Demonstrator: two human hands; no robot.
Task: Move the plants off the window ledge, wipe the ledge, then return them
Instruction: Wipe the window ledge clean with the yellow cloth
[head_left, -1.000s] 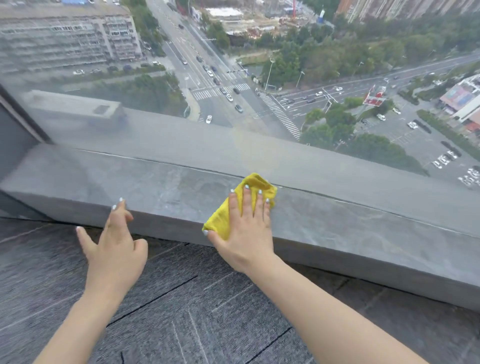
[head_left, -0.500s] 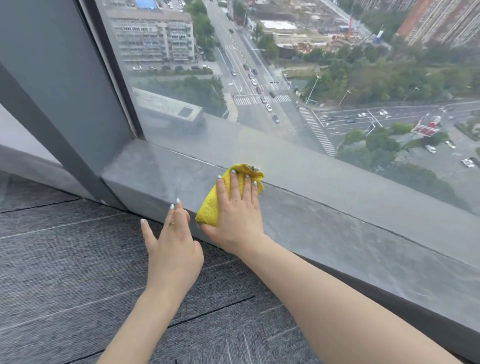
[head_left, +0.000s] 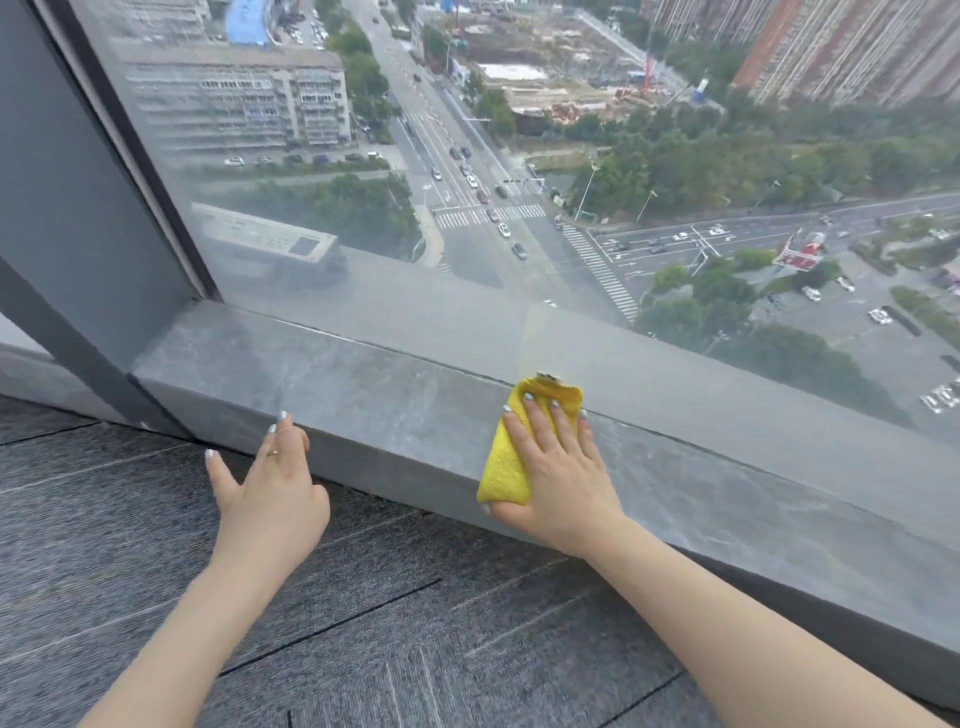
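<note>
A grey stone window ledge (head_left: 322, 374) runs from the left corner to the lower right below the glass. My right hand (head_left: 558, 467) lies flat on a folded yellow cloth (head_left: 506, 457) and presses it onto the ledge, the cloth reaching the glass at its far end. My left hand (head_left: 270, 488) hovers by the ledge's front edge with fingers spread, its fingertips touching the edge, holding nothing. No plants are in view.
A large window pane (head_left: 519, 156) rises behind the ledge with a city street far below. A dark window frame post (head_left: 78, 208) closes the ledge at the left. Grey carpet tiles (head_left: 363, 623) cover the floor in front.
The view has swung left, bringing the frame post and ledge corner into sight. My right hand with the cloth has slid to the right along the ledge, away from my left hand.
</note>
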